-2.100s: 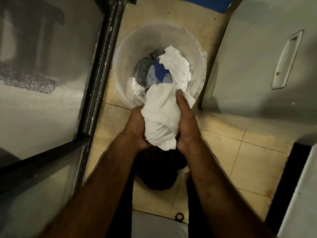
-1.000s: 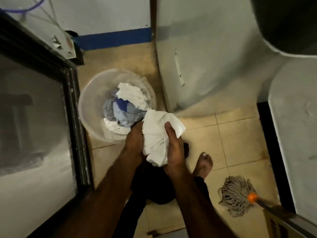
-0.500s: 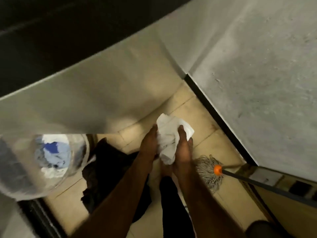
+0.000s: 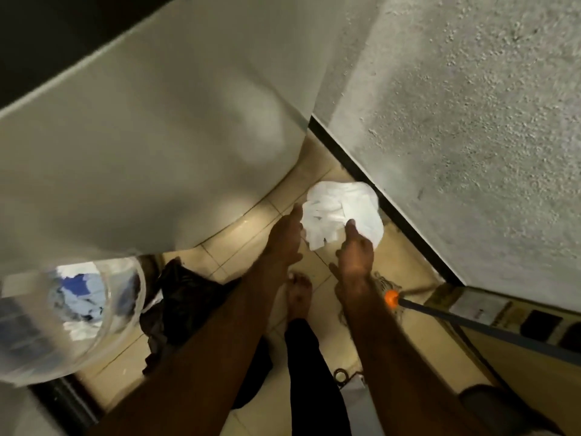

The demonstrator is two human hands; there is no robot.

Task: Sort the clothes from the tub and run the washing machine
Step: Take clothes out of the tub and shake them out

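Observation:
A crumpled white cloth (image 4: pixel 342 212) is over the tiled floor in the corner between the washing machine (image 4: pixel 151 146) and the wall. My left hand (image 4: pixel 284 243) is flat with fingers stretched, its tips at the cloth's left edge. My right hand (image 4: pixel 355 250) is spread just below the cloth, index finger in front of it; neither hand grips it. The clear plastic tub (image 4: pixel 129 325) sits at the left edge with blue and white clothes (image 4: pixel 78 297) inside. A dark pile of clothes (image 4: pixel 188 300) lies on the floor beside the tub.
A rough grey wall (image 4: pixel 471 121) with a black skirting closes the right side. A mop with an orange collar (image 4: pixel 391 298) and dark handle lies on the floor by my right wrist. My bare foot (image 4: pixel 298 294) stands between my arms.
I lifted the white cloth out of the tub and turned right with it in both hands. Now my fingers have opened and the cloth has moved on toward the corner.

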